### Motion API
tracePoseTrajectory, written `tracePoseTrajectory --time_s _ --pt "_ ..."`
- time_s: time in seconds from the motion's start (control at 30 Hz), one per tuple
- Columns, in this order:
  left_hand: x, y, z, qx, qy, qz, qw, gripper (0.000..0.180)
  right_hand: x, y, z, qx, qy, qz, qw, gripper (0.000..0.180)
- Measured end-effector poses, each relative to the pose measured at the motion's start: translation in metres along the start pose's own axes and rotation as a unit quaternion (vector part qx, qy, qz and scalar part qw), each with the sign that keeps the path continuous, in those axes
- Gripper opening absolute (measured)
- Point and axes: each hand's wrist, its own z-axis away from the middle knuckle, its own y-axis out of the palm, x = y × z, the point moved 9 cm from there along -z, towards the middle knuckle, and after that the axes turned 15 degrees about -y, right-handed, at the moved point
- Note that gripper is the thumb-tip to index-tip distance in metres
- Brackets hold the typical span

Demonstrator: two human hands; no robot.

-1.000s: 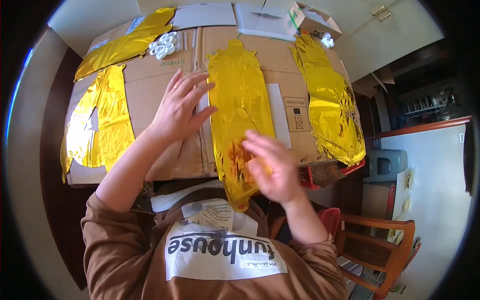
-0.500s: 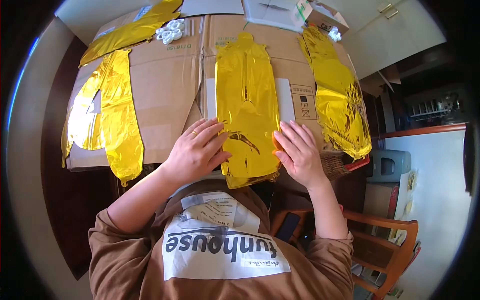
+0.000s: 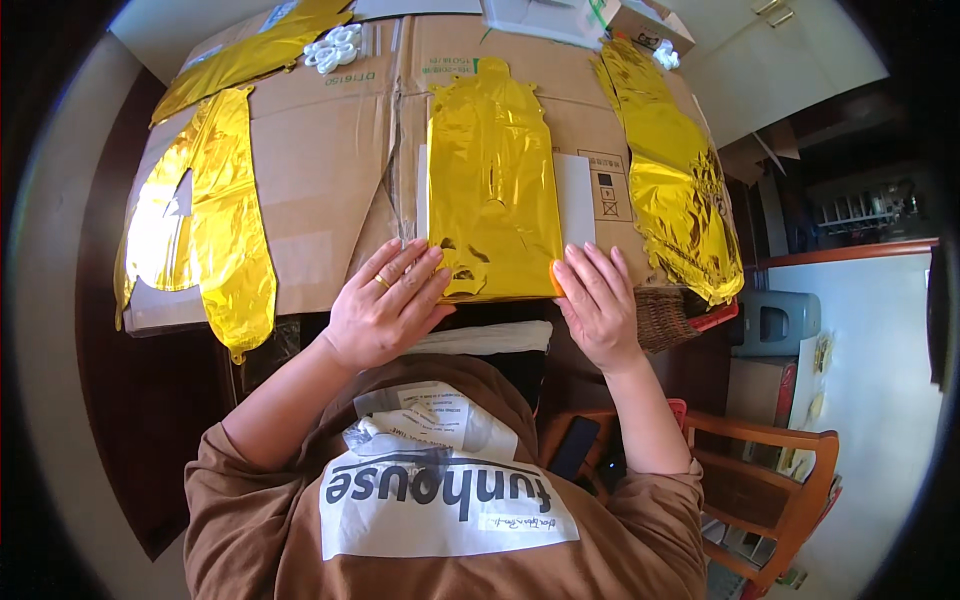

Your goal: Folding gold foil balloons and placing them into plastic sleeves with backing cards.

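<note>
A flat gold foil balloon [image 3: 495, 180] lies lengthwise in front of me, over a white sheet [image 3: 576, 195]. Its near end is turned back into a straight fold close to the cardboard's front edge. At the fold's left corner my left hand [image 3: 385, 300], wearing a ring, has its fingers together on the foil and its thumb lower down. Closed on the right corner is my right hand [image 3: 600, 305], its thumb partly hidden. Beside that hand's index finger shows a small orange patch [image 3: 557, 278], whose nature I cannot make out.
Flattened cardboard [image 3: 310, 180] covers the table. Other gold foil balloons lie at left [image 3: 232, 200], far left [image 3: 250, 62] and right [image 3: 670, 180]. White rings [image 3: 333, 48] and a small box [image 3: 645, 28] sit at the back. A wooden chair [image 3: 770, 500] stands lower right.
The balloon's near end, which hung past the cardboard's front edge, is now folded back at that edge. Both hands remain at its sides. The whole view has shifted slightly.
</note>
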Motion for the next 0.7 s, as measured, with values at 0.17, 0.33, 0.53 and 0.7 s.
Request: tracePoseTrajectory --time_s 0.17,0.33,0.53,0.7 --pt "-0.001 0.002 -0.001 0.0 0.008 -0.011 1.0 0.043 0.003 -0.002 -0.001 -0.029 -0.027 0.029 0.999 0.039" --pt "0.0 0.004 0.002 -0.004 0.02 -0.026 0.999 0.04 0.01 -0.01 -0.002 -0.059 -0.052 0.041 0.996 0.029" --pt "-0.005 -0.001 0.009 -0.032 0.025 -0.024 0.999 0.037 0.016 -0.014 0.003 -0.083 -0.082 0.048 0.992 0.021" --pt "-0.01 -0.009 0.012 -0.065 0.046 -0.017 0.997 0.029 0.019 -0.022 0.008 -0.083 -0.097 0.025 0.992 0.02"
